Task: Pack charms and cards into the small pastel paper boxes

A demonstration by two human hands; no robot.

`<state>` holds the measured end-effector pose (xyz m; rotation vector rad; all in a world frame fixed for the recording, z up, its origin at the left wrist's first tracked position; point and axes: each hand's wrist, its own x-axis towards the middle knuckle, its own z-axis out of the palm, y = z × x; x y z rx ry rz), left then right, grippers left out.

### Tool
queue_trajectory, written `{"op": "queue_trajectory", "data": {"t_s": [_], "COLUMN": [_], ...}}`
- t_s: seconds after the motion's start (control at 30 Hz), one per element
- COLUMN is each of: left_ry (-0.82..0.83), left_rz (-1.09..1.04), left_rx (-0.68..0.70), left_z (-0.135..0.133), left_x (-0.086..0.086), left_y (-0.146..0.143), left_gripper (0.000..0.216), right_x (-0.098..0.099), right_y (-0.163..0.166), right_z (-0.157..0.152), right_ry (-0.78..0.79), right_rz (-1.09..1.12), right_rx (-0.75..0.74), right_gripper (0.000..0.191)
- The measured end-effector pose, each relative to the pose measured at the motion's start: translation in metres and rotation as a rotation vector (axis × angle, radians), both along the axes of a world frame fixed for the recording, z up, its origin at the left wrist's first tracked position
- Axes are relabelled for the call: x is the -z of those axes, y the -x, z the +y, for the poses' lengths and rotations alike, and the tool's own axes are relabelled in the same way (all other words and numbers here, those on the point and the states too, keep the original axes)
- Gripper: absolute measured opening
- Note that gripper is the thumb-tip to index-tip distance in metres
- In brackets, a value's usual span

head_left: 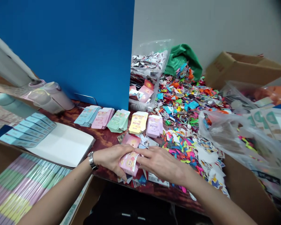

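Near the table's front edge, my left hand [112, 157] grips a small pink printed box [128, 164] from its left side, thumb below and fingers over the top. My right hand [160, 162] has its fingers closed at the box's upper right edge; whether they pinch a flap or something else there is hidden. Behind the hands stand flat stacks of folded cartons: blue [87, 115], pink [102, 118], green [118, 120], yellow [138, 122] and purple [154, 125]. Under and around the box lie loose printed cards [148, 141].
A heap of small colourful trinkets [184, 103] and stickers covers the right side. Clear bins [154, 79], a cardboard box [243, 68] and plastic bags [227, 134] stand around it. At left are a white tray [67, 142] with blue boxes, cups [53, 97] and wrapped packs [30, 181]. A blue panel [84, 47] rises behind.
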<state>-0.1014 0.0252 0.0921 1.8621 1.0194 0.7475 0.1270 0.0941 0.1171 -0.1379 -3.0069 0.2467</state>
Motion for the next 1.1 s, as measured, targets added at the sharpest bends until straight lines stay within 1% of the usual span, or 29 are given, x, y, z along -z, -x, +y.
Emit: {"op": "queue_trajectory", "data": {"t_s": [0.07,0.13,0.23,0.4,0.5,0.53,0.6,0.63,0.7,0.77,0.8,0.87,0.93,0.97,1.1], "left_ry": [-0.001,0.032,0.080,0.047,0.068,0.076,0.055,0.017,-0.102,-0.245,-0.312,-0.419,-0.473,-0.486,-0.480], "left_rz": [0.026,0.025,-0.021,-0.005,-0.019,-0.022,-0.003,0.026,0.114,0.206,0.244,0.286,0.300,0.300,0.281], "left_rx": [0.016,0.015,-0.006,-0.006,-0.068,-0.108,-0.223,-0.301,-0.496,-0.672,-0.735,-0.803,-0.820,-0.822,-0.808], "left_z": [0.001,0.001,0.002,-0.002,-0.006,-0.008,-0.011,-0.013,-0.015,-0.017,-0.018,-0.019,-0.021,-0.021,-0.023], "left_x": [0.000,-0.002,-0.002,0.002,0.006,0.007,0.011,0.014,0.021,0.028,0.030,0.035,0.038,0.040,0.045], "left_y": [0.001,0.002,0.002,0.000,-0.004,-0.006,-0.012,-0.016,-0.025,-0.035,-0.040,-0.047,-0.051,-0.052,-0.054], "left_gripper": [0.066,0.067,0.066,0.067,0.073,0.073,0.074,0.074,0.074,0.067,0.062,0.056,0.057,0.060,0.077], "right_x": [0.001,0.001,0.001,0.001,0.004,0.006,0.012,0.016,0.022,0.027,0.029,0.030,0.029,0.029,0.031], "right_y": [0.002,0.002,0.001,-0.004,-0.010,-0.012,-0.015,-0.016,-0.013,-0.006,-0.003,0.004,0.006,0.006,0.001], "right_z": [0.000,0.000,0.000,0.002,0.004,0.005,0.002,0.000,-0.009,-0.019,-0.024,-0.030,-0.031,-0.030,-0.024], "right_ry": [-0.029,-0.007,0.095,0.239,0.385,0.427,0.487,0.522,0.613,0.682,0.682,0.610,0.526,0.500,0.476], "right_rz": [-0.040,-0.032,0.053,0.187,0.244,0.279,0.348,0.384,0.471,0.554,0.580,0.604,0.607,0.610,0.604], "right_rx": [0.001,0.028,0.072,0.066,0.062,0.076,0.160,0.233,0.421,0.590,0.646,0.682,0.635,0.603,0.517], "right_gripper": [0.010,0.010,0.016,0.018,0.016,0.016,0.017,0.021,0.035,0.049,0.050,0.043,0.033,0.032,0.040]}}
